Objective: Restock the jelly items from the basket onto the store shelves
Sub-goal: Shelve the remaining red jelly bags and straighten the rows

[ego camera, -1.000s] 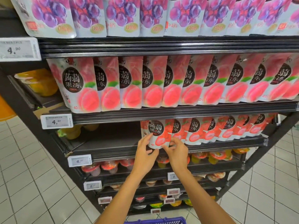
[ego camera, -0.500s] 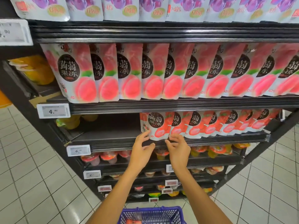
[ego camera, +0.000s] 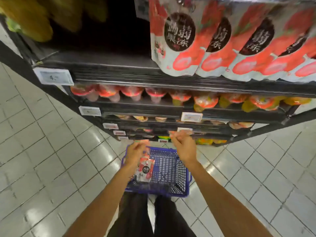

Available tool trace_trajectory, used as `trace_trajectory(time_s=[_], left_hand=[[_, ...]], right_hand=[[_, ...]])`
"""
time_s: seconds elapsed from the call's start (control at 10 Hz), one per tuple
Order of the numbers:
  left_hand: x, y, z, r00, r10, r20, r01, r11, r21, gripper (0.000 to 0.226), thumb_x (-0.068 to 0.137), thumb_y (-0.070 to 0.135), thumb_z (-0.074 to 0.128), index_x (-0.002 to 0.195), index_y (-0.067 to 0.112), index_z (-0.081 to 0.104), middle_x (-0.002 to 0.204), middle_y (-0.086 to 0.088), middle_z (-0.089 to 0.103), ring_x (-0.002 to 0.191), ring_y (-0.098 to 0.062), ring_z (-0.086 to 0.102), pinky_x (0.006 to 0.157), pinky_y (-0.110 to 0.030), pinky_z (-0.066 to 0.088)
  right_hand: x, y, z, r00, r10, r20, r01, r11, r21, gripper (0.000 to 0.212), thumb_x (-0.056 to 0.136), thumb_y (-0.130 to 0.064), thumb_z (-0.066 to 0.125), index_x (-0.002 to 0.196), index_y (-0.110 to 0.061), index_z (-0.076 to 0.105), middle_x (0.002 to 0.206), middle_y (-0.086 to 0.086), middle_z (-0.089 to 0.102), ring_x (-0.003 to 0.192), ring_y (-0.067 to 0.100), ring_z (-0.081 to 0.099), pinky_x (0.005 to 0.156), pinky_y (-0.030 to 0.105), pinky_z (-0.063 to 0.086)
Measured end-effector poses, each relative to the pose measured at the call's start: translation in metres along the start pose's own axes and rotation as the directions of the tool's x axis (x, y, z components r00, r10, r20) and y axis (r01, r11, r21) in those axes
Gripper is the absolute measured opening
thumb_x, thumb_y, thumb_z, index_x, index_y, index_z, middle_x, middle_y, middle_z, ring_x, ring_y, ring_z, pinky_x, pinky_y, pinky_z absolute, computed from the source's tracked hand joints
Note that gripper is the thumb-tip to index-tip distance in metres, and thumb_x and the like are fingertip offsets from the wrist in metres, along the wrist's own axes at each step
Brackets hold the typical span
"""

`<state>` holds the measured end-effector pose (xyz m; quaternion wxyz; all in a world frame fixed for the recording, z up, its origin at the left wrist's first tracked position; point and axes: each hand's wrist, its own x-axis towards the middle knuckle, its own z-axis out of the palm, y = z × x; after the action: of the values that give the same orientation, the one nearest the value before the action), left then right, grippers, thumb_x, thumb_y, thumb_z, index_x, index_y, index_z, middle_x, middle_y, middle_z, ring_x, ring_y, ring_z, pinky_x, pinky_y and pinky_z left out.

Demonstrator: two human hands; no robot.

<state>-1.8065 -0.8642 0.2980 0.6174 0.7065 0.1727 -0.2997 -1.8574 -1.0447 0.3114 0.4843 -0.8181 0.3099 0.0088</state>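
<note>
Head view: you're looking down at the blue basket point(ego camera: 172, 175) on the tiled floor point(ego camera: 42, 151), right in front of your legs point(ego camera: 153, 218). Your left hand point(ego camera: 136, 153) is over the basket's left rim, fingers point(ego camera: 142, 145) curled around the top of a red-and-white jelly pouch point(ego camera: 145, 170); the pouch hangs below the hand, inside the basket outline. Motion blur hides how the grip sits exactly. The rest of the basket shows bare mesh.

Your right hand point(ego camera: 184, 147) is over the basket's far right corner, fingers loosely curled in, narrow, nothing visible in them. Blur there too, so can't fully rule out contact with the rim.

Shelf unit point(ego camera: 119, 74) ahead: a row of the same red pouches point(ego camera: 239, 41) stands on the upper right, touching side by side. The left part of that shelf is bare and dark. One level down, a row of jelly cups point(ego camera: 131, 93) with red lids, yellow ones further right. Price tags point(ego camera: 53, 76) clipped on the shelf edges. Yellow packs point(ego camera: 34, 23) top left, blurred.
</note>
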Motion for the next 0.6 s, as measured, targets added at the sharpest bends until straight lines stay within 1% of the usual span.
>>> trace_trajectory(time_s=[0.1,0.2,0.3,0.4,0.5,0.6], left_hand=[[0.028,-0.072,-0.014,0.979,-0.187,-0.078,0.184,0.982,-0.041,0.01,0.092,0.001,0.061,0.091,0.007,0.069,0.079,-0.004,0.072,0.072,-0.017,0.066,0.065,-0.027,0.054],[0.058,-0.14,-0.031,0.95,-0.289,-0.121,0.281,0.957,-0.079,0.014,0.092,0.001,0.061,0.084,0.01,0.067,0.072,-0.004,0.068,0.06,-0.015,0.063,0.055,-0.024,0.051],[0.091,-0.208,-0.051,0.922,-0.365,-0.132,0.355,0.93,-0.09,0.024,0.098,-0.003,0.047,0.081,0.005,0.061,0.054,0.002,0.068,0.049,-0.015,0.064,0.042,-0.016,0.048],[0.126,-0.278,-0.067,0.903,-0.4,-0.16,0.402,0.915,-0.019,0.021,0.1,0.004,0.048,0.084,0.012,0.06,0.057,0.007,0.07,0.05,-0.003,0.066,0.046,-0.016,0.051],[0.17,-0.342,-0.07,0.911,-0.378,-0.164,0.395,0.914,0.09,0.015,0.096,0.016,0.057,0.085,0.024,0.061,0.079,0.009,0.07,0.066,-0.004,0.068,0.057,-0.015,0.054],[0.215,-0.399,-0.072,0.894,-0.427,-0.132,0.447,0.867,0.222,0.014,0.098,0.024,0.055,0.084,0.028,0.057,0.102,-0.003,0.06,0.093,-0.021,0.059,0.073,-0.03,0.051]], right_hand=[[-0.002,0.061,0.042,0.985,0.134,0.105,-0.134,0.991,-0.014,0.023,0.094,-0.024,0.064,0.074,-0.015,0.064,0.066,0.0,0.065,0.064,0.012,0.06,0.063,0.031,0.045],[0.002,0.124,0.091,0.953,0.237,0.19,-0.225,0.971,-0.086,0.029,0.095,-0.022,0.063,0.091,0.006,0.069,0.083,0.023,0.072,0.081,0.034,0.069,0.075,0.043,0.052],[0.004,0.185,0.143,0.914,0.328,0.238,-0.311,0.944,-0.106,0.023,0.093,-0.014,0.066,0.088,0.008,0.069,0.086,0.026,0.071,0.086,0.038,0.068,0.081,0.048,0.052],[0.009,0.246,0.194,0.866,0.399,0.3,-0.367,0.916,-0.161,0.021,0.093,-0.014,0.064,0.087,0.005,0.071,0.084,0.023,0.071,0.087,0.04,0.068,0.079,0.048,0.052],[0.025,0.305,0.247,0.818,0.467,0.336,-0.429,0.884,-0.185,0.018,0.093,-0.013,0.061,0.082,-0.002,0.069,0.091,0.025,0.071,0.091,0.04,0.067,0.084,0.05,0.053],[0.046,0.361,0.298,0.798,0.51,0.32,-0.453,0.859,-0.24,0.027,0.094,-0.02,0.061,0.068,-0.02,0.055,0.075,0.009,0.065,0.077,0.022,0.06,0.072,0.03,0.051]])
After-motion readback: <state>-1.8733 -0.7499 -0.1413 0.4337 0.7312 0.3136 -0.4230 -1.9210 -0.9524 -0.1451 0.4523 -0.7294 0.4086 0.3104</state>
